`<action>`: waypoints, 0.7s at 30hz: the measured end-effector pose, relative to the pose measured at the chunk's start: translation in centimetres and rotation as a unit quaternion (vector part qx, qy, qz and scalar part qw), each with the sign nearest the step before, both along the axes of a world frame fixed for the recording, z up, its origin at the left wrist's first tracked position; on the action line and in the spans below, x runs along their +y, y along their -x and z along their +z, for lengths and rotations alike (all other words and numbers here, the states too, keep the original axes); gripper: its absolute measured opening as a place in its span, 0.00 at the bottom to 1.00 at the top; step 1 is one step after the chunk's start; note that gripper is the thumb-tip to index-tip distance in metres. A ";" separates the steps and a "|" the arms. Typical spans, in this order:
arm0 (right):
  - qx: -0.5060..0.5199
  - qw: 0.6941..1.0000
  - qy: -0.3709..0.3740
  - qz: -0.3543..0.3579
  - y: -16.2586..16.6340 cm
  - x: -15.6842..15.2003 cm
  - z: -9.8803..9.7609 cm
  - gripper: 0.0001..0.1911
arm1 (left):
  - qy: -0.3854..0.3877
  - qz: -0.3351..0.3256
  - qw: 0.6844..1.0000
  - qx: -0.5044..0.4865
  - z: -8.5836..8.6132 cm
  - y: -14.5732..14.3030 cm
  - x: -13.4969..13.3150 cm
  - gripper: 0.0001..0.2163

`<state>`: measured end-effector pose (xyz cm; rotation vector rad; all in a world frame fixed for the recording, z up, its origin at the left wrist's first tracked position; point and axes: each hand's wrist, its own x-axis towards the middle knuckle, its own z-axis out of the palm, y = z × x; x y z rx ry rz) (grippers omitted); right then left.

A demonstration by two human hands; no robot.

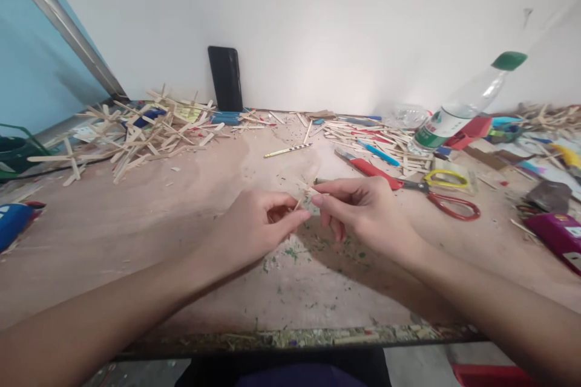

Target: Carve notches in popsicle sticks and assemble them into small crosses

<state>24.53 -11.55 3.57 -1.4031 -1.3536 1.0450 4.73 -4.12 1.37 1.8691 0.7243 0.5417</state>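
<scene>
Above the middle of the table, my left hand (pixel 267 221) is closed, with a short thin wooden stick (pixel 298 204) pinched at its fingertips. Opposite it, my right hand (pixel 363 205) pinches a pale wooden craft stick (pixel 307 187) between thumb and index finger. The two hands are close together, and the stick ends nearly meet; whether they touch I cannot tell. Just beyond lies a striped pencil (pixel 288 150). Beside my right hand are scissors (pixel 449 196) with one yellow and one red handle, and a red-handled cutter (pixel 370 170), partly behind the hand.
A heap of joined craft sticks (pixel 154 127) covers the back left; loose sticks (pixel 358 133) lie back right. A black phone (pixel 226 80) leans on the wall. A tilted-looking bottle (pixel 447 118) with a green cap stands right. Green scraps (pixel 290 252) dot the table near its front edge.
</scene>
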 end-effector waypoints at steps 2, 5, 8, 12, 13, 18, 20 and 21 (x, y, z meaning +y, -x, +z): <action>0.016 1.000 0.014 -0.007 0.2 -0.1 0.0 0.11 | -0.171 0.000 0.985 0.024 0.0 0.2 -0.2 0.16; 0.043 0.998 0.029 -0.022 0.6 -0.2 0.1 0.10 | -0.305 0.012 0.952 0.020 0.0 0.3 -0.4 0.18; 0.079 0.995 0.055 -0.030 0.8 -0.1 0.2 0.09 | -0.349 0.018 0.937 0.014 -0.2 0.3 -0.4 0.19; 0.137 0.985 0.103 -0.020 0.9 0.2 0.0 0.07 | -0.379 0.026 0.925 0.008 -0.5 0.3 -0.5 0.18; 0.150 0.982 0.113 -0.015 0.9 0.2 -0.1 0.07 | -0.383 0.029 0.923 0.009 -0.5 0.3 -0.5 0.18; 0.197 0.968 0.158 0.004 1.0 0.3 -0.3 0.07 | -0.396 0.014 0.917 0.031 -0.2 0.4 -0.8 0.17; 0.209 0.963 0.173 0.007 0.9 0.3 -0.3 0.07 | -0.406 0.009 0.913 0.032 -0.1 0.3 -0.9 0.17; 0.214 0.960 0.179 0.009 0.8 0.4 -0.3 0.07 | -0.411 0.007 0.911 0.031 -0.1 0.3 -0.9 0.18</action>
